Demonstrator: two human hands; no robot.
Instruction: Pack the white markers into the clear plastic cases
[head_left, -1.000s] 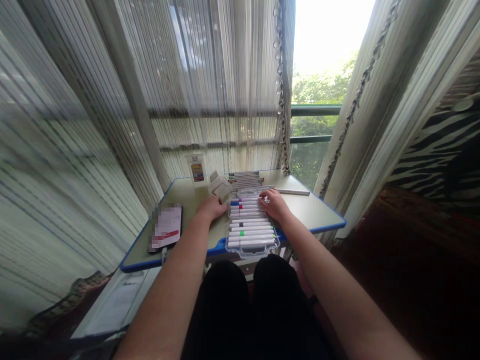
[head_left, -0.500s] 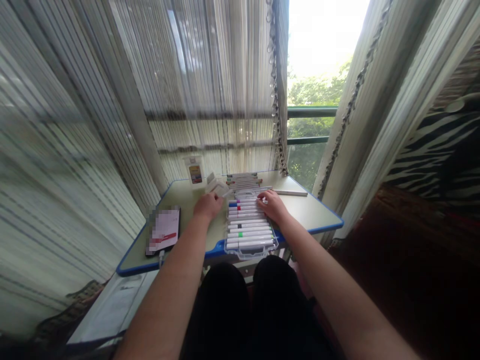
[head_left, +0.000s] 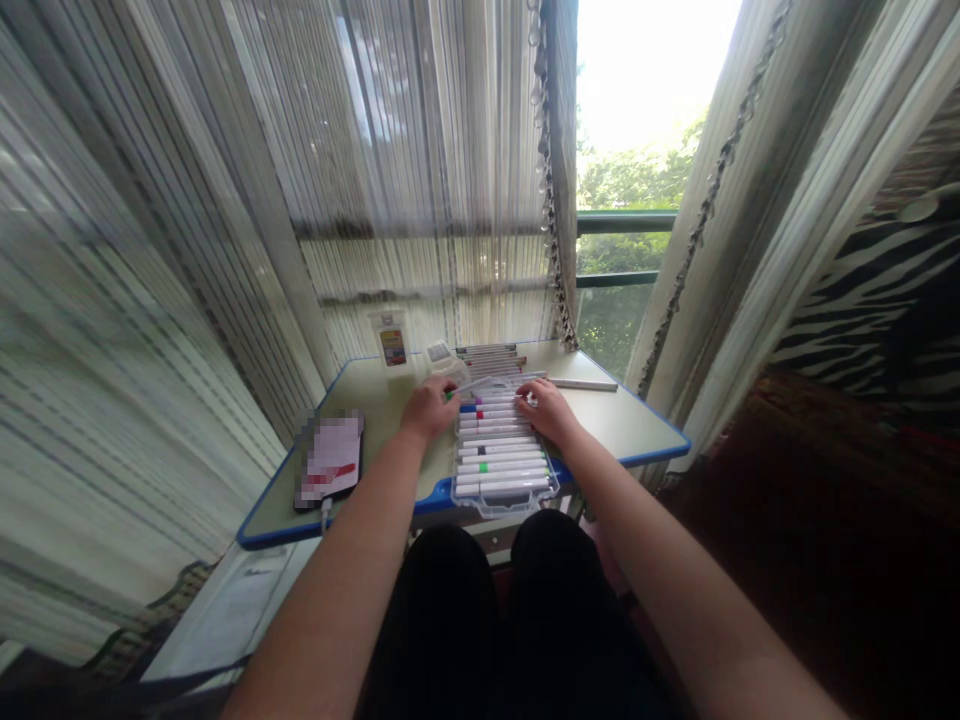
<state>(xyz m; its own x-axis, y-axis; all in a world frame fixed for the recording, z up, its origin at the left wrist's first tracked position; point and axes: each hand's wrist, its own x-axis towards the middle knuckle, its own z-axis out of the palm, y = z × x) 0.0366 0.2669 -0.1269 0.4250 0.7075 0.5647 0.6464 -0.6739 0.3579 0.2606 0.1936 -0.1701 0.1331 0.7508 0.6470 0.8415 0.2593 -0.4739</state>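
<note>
A clear plastic case (head_left: 517, 507) lies across the front edge of the table, with a row of white markers (head_left: 502, 448) inside. Several bear coloured bands, such as green, red and blue. My left hand (head_left: 431, 408) is closed by the case's far left corner, pinching a white marker with a green end (head_left: 449, 396). At the far right side of the row, my right hand (head_left: 546, 408) has its fingers curled against the marker ends; what is between them is hidden. More markers (head_left: 491, 358) lie in a stack behind the case.
A clear plastic piece (head_left: 442, 360) lies beside the stack. Behind it stands a transparent package with a label (head_left: 392, 347). A phone (head_left: 330, 460) with a cable is at the left. A long pale bar (head_left: 583, 384) lies at the right. Curtains hang behind the table (head_left: 615, 430).
My left hand has moved right and slightly forward to the case corner, and a green-ended marker now shows at its fingertips. My right hand stays almost in place.
</note>
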